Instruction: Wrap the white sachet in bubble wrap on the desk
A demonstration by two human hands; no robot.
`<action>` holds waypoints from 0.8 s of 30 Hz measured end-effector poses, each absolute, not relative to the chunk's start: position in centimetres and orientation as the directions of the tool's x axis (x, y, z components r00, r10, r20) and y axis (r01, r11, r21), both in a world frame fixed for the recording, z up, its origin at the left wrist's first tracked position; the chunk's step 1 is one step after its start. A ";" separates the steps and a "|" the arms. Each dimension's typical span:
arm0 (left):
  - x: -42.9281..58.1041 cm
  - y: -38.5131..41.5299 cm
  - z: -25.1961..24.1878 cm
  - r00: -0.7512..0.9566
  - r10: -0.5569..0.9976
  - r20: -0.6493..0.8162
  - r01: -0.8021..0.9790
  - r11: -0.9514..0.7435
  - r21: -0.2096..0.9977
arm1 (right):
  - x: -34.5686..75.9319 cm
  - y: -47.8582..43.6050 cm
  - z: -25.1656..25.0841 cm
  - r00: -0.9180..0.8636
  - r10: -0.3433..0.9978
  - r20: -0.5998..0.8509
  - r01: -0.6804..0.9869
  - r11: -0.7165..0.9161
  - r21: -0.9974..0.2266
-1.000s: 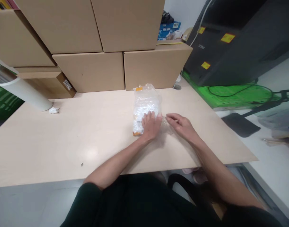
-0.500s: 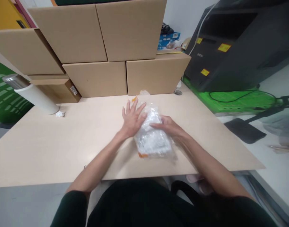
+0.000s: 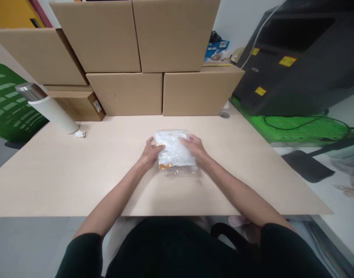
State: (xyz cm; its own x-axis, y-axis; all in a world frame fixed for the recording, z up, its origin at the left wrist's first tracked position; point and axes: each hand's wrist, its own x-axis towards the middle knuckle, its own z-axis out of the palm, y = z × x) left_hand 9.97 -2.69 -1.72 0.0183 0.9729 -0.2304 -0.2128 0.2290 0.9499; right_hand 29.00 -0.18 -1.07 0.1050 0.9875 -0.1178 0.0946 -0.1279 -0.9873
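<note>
A clear plastic-wrapped package with white contents and an orange patch near its front left corner is between my hands, over the middle of the table. My left hand grips its left edge, thumb on top and fingers curled at the side. On the opposite edge, my right hand holds it with the thumb laid over the upper face. What exactly lies inside the plastic I cannot make out. Its loose clear end hangs toward me, slightly blurred.
Cardboard boxes are stacked along the table's back edge. A white bottle with a metal cap stands at the left, beside crumpled white paper. To the right are a dark printer and a green surface.
The package has been turned and now looks shorter, possibly folded. My left hand, spread flat on it before, has closed around its left edge. My right hand has moved slightly left and away from me.
</note>
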 end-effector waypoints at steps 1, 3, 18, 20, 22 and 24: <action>9.8 -2.3 -2.2 -0.060 0.975 -0.216 -0.137 0.206 0.969 | 28.7 0.1 -1.4 0.106 0.993 -0.058 0.194 -0.078 -0.978; 9.2 -1.7 -2.8 -0.120 0.989 -0.090 0.119 0.105 0.987 | 28.7 0.2 -1.8 0.075 0.989 0.130 0.426 0.086 -0.901; 4.3 -0.1 -0.6 0.450 0.860 -0.241 0.853 -0.334 0.401 | 33.1 1.2 -2.8 -0.579 0.799 -0.162 0.738 0.429 -0.521; 4.4 0.1 -0.7 0.443 0.862 -0.245 0.864 -0.339 0.372 | 32.9 1.1 -2.8 -0.552 0.817 -0.166 0.765 0.417 -0.491; 4.6 0.3 -0.8 0.439 0.865 -0.241 0.868 -0.341 0.360 | 32.6 1.0 -2.8 -0.535 0.831 -0.152 0.777 0.413 -0.475; 4.7 0.5 -0.9 0.442 0.869 -0.224 0.862 -0.342 0.374 | 32.4 1.0 -2.8 -0.527 0.839 -0.136 0.780 0.414 -0.469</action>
